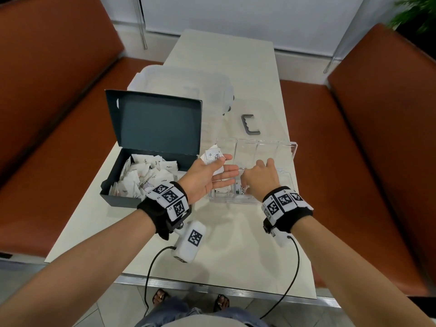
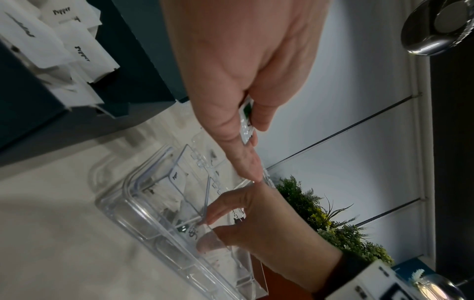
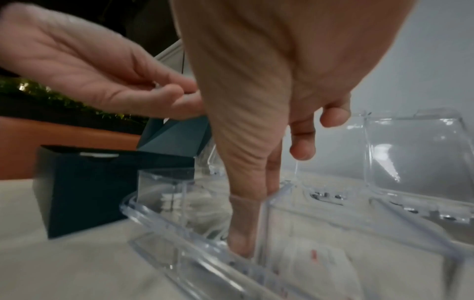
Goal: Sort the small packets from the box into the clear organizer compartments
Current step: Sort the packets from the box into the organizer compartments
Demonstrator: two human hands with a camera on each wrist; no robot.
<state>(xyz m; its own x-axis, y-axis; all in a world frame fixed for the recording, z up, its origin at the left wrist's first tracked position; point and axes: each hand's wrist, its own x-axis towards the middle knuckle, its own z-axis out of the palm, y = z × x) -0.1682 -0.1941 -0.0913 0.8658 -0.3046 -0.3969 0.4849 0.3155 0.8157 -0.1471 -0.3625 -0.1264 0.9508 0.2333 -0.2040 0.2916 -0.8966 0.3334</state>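
A dark teal box [image 1: 108,197] with its lid up sits on the left of the table, full of white packets [image 1: 146,175]. To its right lies the clear organizer [image 1: 292,147] with its lid open. My left hand [image 1: 224,161] hovers palm-up between the two. Its thumb pinches white Stevia packets [image 1: 212,156] against the fingers, seen edge-on in the left wrist view [image 2: 246,119]. My right hand [image 1: 245,182] reaches down into a near compartment. Thumb and index finger [image 3: 243,223] pinch a Stevia packet [image 1: 243,191] low beside a divider. Other compartments hold pepper packets [image 2: 177,182].
Behind the box lies a translucent plastic tub [image 1: 184,83]. A grey handle [image 1: 250,125] sits beyond the organizer. Orange benches [image 1: 377,138] flank the table. The table's near edge [image 1: 212,284] runs just below my forearms.
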